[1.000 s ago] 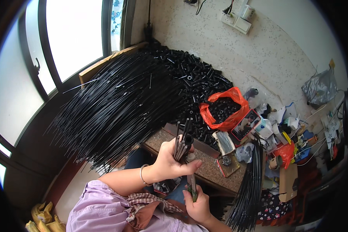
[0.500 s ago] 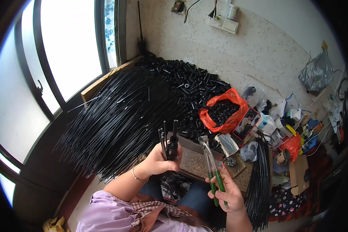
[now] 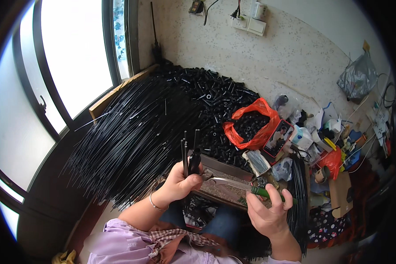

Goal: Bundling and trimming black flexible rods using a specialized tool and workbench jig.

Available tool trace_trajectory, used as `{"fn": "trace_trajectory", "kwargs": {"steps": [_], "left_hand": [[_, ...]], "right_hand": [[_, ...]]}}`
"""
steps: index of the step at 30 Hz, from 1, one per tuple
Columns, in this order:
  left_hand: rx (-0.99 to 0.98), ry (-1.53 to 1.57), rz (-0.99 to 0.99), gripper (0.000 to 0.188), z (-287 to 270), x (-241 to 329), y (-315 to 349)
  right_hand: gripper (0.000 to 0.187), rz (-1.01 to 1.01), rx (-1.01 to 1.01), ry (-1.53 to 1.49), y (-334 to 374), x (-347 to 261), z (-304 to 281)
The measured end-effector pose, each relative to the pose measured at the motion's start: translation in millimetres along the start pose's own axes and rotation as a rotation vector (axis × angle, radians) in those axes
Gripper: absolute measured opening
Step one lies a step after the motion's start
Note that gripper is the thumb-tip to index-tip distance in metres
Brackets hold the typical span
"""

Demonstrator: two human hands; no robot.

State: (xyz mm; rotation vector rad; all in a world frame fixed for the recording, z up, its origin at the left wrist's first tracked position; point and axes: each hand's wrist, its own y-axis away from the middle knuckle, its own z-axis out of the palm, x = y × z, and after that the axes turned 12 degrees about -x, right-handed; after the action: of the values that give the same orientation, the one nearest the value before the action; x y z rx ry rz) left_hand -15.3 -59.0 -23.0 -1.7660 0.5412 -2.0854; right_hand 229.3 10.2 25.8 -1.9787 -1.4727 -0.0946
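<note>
My left hand (image 3: pixel 180 181) is closed around several thin black rods (image 3: pixel 185 149) and a black tubular fitting (image 3: pixel 195 162), all standing upright. In my right hand (image 3: pixel 268 212) is a pair of pliers with green handles (image 3: pixel 233 182). The pliers lie nearly level, their metal head pointing left and close to the lower end of the fitting, by my left thumb. Whether the jaws touch the fitting is hard to see. The handles look spread apart. Below the pliers is a box-like tray (image 3: pixel 226 165) with a speckled surface.
A large heap of long black rods (image 3: pixel 127 132) spreads at the left, below the window. Behind it lie many short black tubular parts (image 3: pixel 211 97). A red plastic bag (image 3: pixel 268 110) of small black parts, a phone (image 3: pixel 279 138) and mixed clutter stand to the right.
The pliers have swung from upright to nearly level, and their head has moved left to my left hand. My right hand has turned and risen slightly; the left hand has shifted a little.
</note>
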Motion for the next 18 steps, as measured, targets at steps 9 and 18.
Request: {"fn": "trace_trajectory", "kwargs": {"steps": [9, 18], "left_hand": [[0.076, -0.126, 0.113, 0.051, -5, 6, -2], [0.0, -0.004, 0.067, 0.022, 15, 10, -9]], "right_hand": [[0.03, 0.242, -0.443, -2.089, 23, -25, 35], [0.048, 0.308, -0.65, -1.95, 18, -65, 60]]}}
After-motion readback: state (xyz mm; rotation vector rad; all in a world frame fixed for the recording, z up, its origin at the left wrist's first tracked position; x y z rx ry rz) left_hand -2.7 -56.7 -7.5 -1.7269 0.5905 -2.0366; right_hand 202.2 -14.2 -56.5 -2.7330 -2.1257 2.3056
